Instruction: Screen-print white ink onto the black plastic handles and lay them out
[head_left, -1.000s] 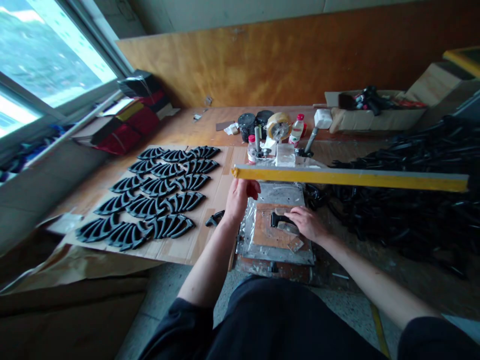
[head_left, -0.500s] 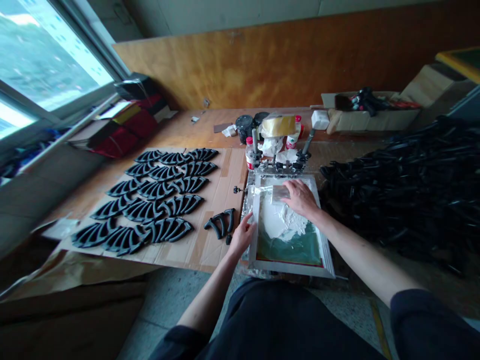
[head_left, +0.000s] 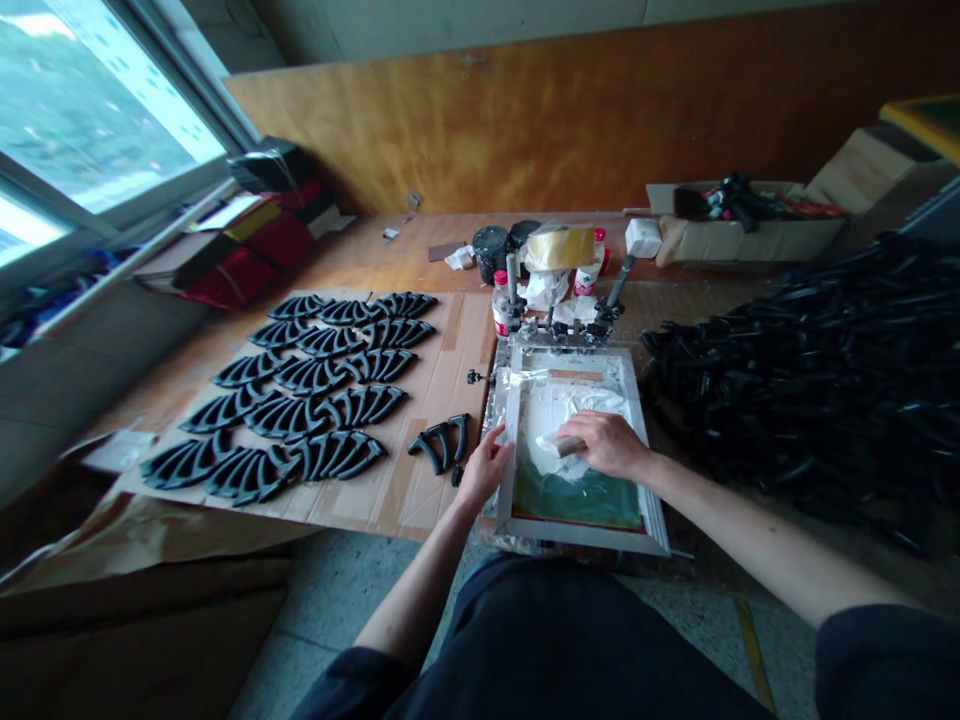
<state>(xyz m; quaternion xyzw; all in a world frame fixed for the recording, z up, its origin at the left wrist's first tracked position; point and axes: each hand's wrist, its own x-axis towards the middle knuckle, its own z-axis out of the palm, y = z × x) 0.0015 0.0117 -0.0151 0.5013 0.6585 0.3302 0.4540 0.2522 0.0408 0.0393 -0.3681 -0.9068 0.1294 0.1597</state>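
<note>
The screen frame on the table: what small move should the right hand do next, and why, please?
Probably the right hand should draw the small scraper toward the bare green mesh, because the white ink covers only the upper part of the screen frame, and the left hand is already steadying its edge.

Left hand (head_left: 484,465) fingers loosely spread, low; right hand (head_left: 606,446) curled, palm down, seemingly gripping.

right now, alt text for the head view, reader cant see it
A person's right hand spreads white paste over a framed printing screen with a small scraper, while the left hand rests on its edge. Black moulded parts lie in rows on cardboard at left, a heap at right.
</note>
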